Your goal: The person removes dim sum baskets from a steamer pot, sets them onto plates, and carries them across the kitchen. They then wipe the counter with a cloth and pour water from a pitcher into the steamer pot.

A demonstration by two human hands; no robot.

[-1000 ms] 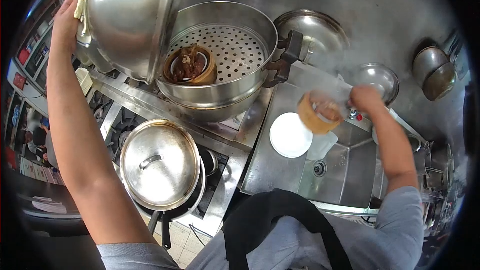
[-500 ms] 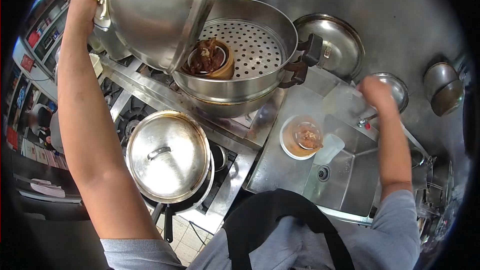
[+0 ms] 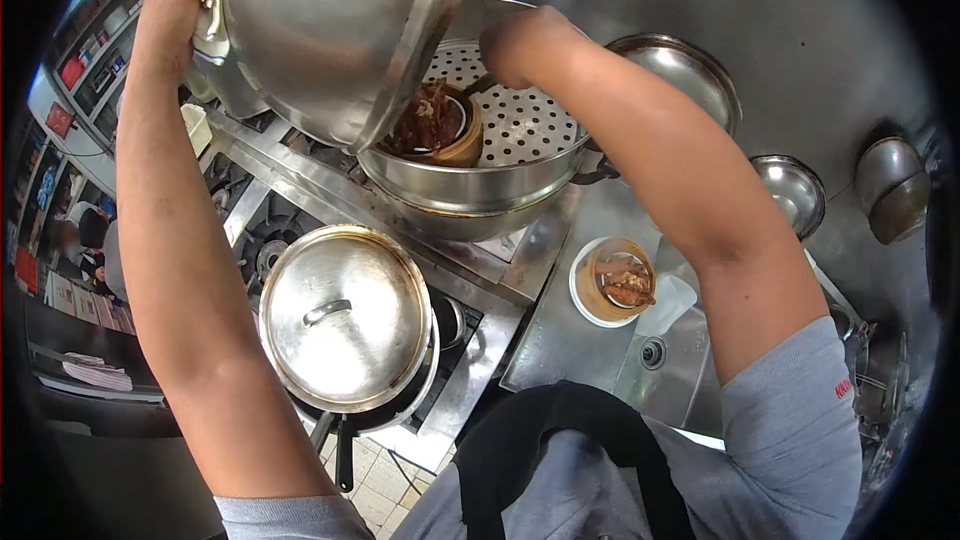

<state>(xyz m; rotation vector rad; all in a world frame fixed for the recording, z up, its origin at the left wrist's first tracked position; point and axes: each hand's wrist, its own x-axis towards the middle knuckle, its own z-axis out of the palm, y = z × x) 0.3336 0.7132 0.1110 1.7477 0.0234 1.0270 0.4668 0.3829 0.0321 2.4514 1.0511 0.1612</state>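
Observation:
At the upper left, my left hand [image 3: 172, 0] grips a large domed steel lid [image 3: 320, 35] through a folded cloth [image 3: 210, 10], holding the lid tilted up. Below it, a steel steamer pot [image 3: 470, 180] has a perforated tray [image 3: 520, 130] inside. On that tray, a round bamboo basket [image 3: 468, 145] carries a bowl of dark reddish-brown food [image 3: 432, 120], partly covered by the lid. My right hand [image 3: 530, 45] reaches over the steamer beside the basket; its fingers are shadowed and blurred. A second bamboo basket [image 3: 643, 258] with brown food stands on a white plate [image 3: 580, 302] on the steel counter.
A lidded pan [image 3: 345, 340] sits on the gas stove [image 3: 265, 230] in front. To the right are a sink [image 3: 675, 390], a round steel lid [image 3: 690, 70] against the wall and a steel bowl [image 3: 795, 190]. Shelves and people are at far left.
My right hand has moved left from beside the sink to over the steamer's tray. My left hand keeps the lid raised, and the view has shifted slightly.

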